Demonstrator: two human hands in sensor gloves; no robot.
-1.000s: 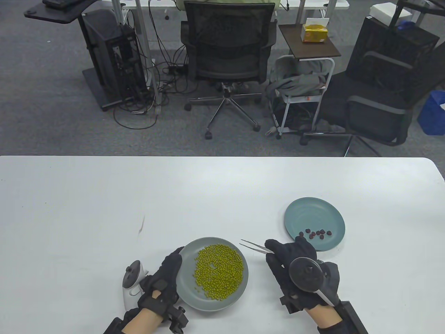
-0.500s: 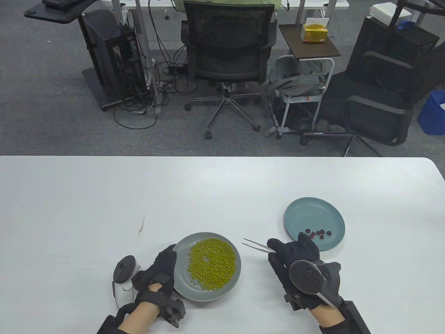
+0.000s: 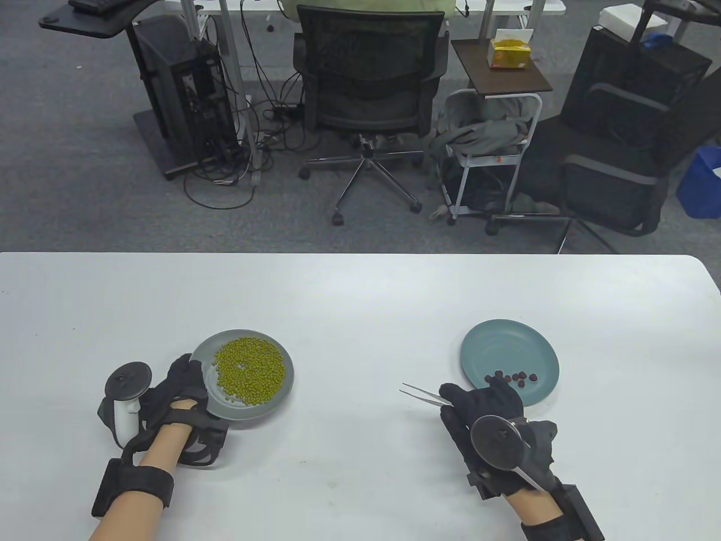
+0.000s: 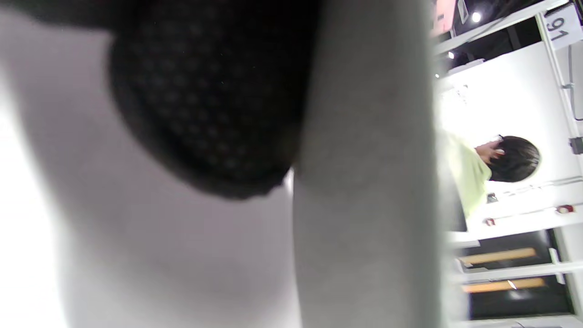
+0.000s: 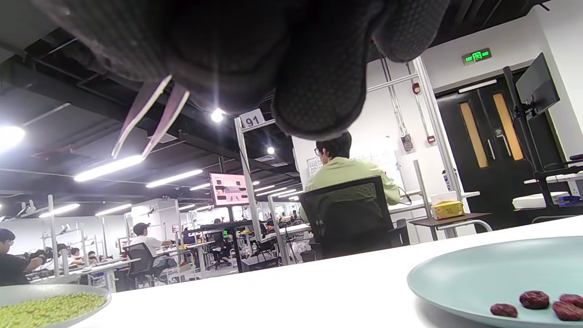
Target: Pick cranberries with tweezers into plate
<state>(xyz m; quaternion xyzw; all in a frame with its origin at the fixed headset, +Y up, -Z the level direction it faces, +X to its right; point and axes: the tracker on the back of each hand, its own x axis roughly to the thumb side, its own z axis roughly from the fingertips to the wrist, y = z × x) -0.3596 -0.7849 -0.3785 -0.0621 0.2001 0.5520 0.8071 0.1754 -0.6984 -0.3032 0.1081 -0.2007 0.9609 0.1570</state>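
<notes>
A white table (image 3: 349, 304) is shown from above, with grey carpet, a black office chair (image 3: 369, 73) and a side table carrying a yellow tissue box (image 3: 510, 51) behind it. A grey plate (image 3: 248, 373) of green beans (image 3: 249, 370) is gripped at its rim by the left hand (image 3: 177, 394). The tweezers (image 3: 423, 393) are grasped by the right hand (image 3: 490, 417), tips apart and empty. The cranberries (image 3: 515, 377) lie on the teal plate (image 3: 510, 360), just beyond that hand. In the right wrist view, a wider hall with ceiling lights and a seated person in a green shirt (image 5: 346, 175) is seen, hidden from the table view. In the left wrist view, only a blurred gloved finger (image 4: 214, 100) against the plate's grey underside (image 4: 364, 182) is shown.
</notes>
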